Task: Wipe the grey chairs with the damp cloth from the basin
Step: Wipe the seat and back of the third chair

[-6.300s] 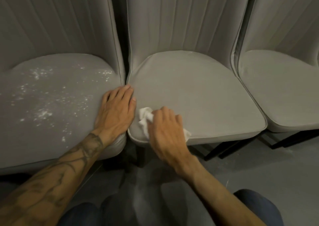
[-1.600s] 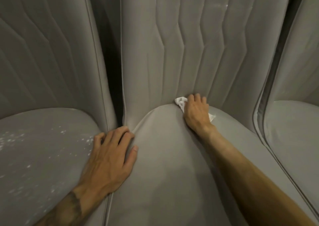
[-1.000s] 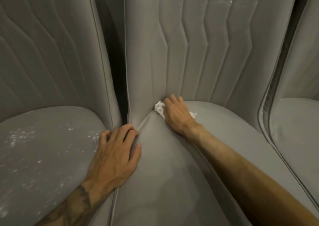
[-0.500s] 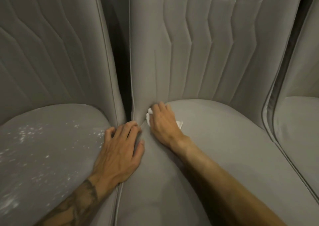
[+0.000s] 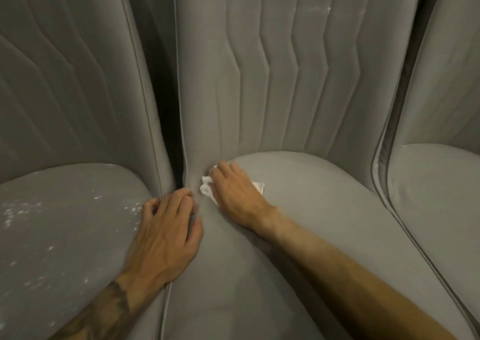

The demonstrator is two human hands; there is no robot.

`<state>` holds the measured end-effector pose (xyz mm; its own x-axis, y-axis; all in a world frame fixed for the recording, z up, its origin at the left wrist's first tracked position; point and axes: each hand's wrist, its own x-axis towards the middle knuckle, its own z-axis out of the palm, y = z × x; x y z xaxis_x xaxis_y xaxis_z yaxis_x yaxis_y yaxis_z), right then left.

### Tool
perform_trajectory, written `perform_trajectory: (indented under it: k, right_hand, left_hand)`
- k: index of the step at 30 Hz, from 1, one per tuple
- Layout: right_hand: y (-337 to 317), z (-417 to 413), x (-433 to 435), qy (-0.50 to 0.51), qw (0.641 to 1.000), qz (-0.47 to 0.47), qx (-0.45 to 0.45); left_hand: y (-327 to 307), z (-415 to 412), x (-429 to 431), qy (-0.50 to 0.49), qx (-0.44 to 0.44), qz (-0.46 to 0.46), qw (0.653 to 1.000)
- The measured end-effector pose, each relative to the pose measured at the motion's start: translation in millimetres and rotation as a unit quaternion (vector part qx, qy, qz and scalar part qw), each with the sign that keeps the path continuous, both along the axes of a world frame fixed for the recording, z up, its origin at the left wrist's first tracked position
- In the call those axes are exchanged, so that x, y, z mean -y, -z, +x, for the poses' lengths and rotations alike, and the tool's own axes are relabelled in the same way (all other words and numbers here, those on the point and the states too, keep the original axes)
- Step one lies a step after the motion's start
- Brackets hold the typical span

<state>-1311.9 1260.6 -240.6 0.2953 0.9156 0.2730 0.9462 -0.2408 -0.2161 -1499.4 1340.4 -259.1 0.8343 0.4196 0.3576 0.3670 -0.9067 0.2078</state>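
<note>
**Cloth pressed into the seat corner**

We see the right hand [image 5: 235, 196] curl its fingers over the crumpled white cloth [image 5: 206, 189], pressing it into the rear left corner of the middle grey upholstered chair [image 5: 324, 209]. The palm hides most of the cloth. The left hand [image 5: 166, 235] lies flat, fingers together, on the edge of the white-speckled left grey chair [image 5: 65, 235]. The right grey chair [image 5: 439, 196] is cut off.

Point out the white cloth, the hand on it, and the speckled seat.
white cloth [image 5: 206, 190], head view, bunched end beside the fingers
right hand [image 5: 233, 196], head view, back of hand
speckled seat [image 5: 65, 222], head view, bare cushion top
</note>
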Motion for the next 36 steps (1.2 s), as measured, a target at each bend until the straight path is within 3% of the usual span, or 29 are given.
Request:
perform_trajectory:
  k: [3,6,11,16,20,25,28,32,36]
  right_hand:
    - [1.3,47.9,-8.3,0.109,0.993,-0.032,0.034]
    - [0.4,59.6,-16.0,0.222,0.974,-0.049,0.001]
    - [3.9,-20.7,-21.9,0.138,0.988,0.037,-0.065]
    - [-13.5,-32.5,4.6,0.033,0.995,-0.017,-0.092]
    - [-19.2,-42.1,-0.5,0.088,0.993,-0.006,-0.080]
    - [-16.2,-44.5,1.3,0.012,0.976,0.061,-0.207]
    - [-30.6,-24.1,-15.2,0.072,0.968,0.162,-0.180]
    - [-49.2,-1.0,-31.9,0.086,0.960,0.246,-0.105]
    - [-85.3,41.0,-37.3,0.115,0.939,0.325,-0.017]
  left_hand:
    - [0.2,-0.7,-2.3,-0.006,0.001,0.010,1.000]
    - [-0.3,-1.7,-1.7,-0.002,0.005,0.007,1.000]
    - [1.9,-4.3,0.9,-0.006,0.006,-0.005,1.000]
    - [-7.4,-5.9,8.7,-0.027,0.002,-0.026,0.999]
    - [-12.5,-5.1,6.7,-0.036,-0.011,-0.037,0.999]
    - [-18.2,0.6,4.3,-0.014,0.016,-0.069,0.997]
    - [-35.8,19.3,-9.0,-0.015,0.060,-0.057,0.996]
    - [-70.6,65.5,-33.6,-0.002,0.112,0.059,0.992]
    - [-105.6,108.6,-58.7,-0.015,0.199,0.115,0.973]
